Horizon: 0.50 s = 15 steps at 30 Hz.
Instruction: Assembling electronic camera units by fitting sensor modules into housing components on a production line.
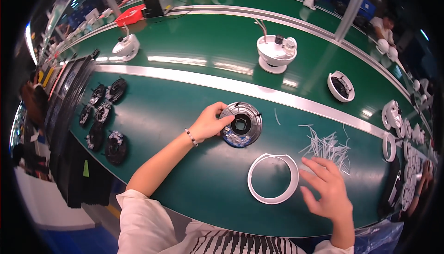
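Note:
My left hand (213, 125) grips a round black and silver part (250, 115) by its left edge, thumb on top and fingers partly hidden beneath. This disc has a dark ring round a central hole, and blue circuitry shows along its lower rim. My right hand (326, 189) is spread, with nothing in it, just right of a white plastic ring (250, 178). That ring lies flat on the green table (194, 180). Beyond the right fingers is a loose pile of thin white strips (328, 148).
Several dark round parts (115, 147) lie at the table's left. Past a pale rail (222, 85), a green belt (185, 46) carries white bowl-shaped housings (276, 52). White housings (393, 115) crowd the right edge. Another person (383, 29) is at the far right.

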Available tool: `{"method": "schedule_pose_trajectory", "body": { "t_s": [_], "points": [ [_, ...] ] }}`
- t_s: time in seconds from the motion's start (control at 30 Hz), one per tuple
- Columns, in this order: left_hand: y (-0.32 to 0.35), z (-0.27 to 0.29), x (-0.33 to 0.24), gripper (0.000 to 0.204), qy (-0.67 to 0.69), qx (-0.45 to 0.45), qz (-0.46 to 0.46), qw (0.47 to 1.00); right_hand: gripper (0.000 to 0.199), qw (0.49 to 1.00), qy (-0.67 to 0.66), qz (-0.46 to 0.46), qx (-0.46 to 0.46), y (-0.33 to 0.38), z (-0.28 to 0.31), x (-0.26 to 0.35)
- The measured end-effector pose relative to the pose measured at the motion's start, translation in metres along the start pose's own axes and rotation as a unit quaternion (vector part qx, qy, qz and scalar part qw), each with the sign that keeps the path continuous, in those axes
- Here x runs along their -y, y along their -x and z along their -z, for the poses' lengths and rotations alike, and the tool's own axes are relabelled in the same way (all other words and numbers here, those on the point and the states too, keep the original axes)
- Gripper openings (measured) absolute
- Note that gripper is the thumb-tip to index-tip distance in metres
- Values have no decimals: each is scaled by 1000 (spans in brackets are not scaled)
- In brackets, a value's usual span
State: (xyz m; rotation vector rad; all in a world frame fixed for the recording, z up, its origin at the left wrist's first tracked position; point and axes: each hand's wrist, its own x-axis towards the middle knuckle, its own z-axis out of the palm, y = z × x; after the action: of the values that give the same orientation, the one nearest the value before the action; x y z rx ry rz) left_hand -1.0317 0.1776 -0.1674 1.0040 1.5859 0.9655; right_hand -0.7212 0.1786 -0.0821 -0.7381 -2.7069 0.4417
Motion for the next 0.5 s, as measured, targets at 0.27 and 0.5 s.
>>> {"method": "schedule_pose_trajectory", "body": {
  "t_s": [0.27,0.5],
  "points": [
    [13,-50,20,46,271,2,-110,956,34,1000,14,9,-8,8,-76,26],
    [22,-38,28,47,279,16,-136,950,69,997,32,-70,14,-14,-52,39]
  ]
}}
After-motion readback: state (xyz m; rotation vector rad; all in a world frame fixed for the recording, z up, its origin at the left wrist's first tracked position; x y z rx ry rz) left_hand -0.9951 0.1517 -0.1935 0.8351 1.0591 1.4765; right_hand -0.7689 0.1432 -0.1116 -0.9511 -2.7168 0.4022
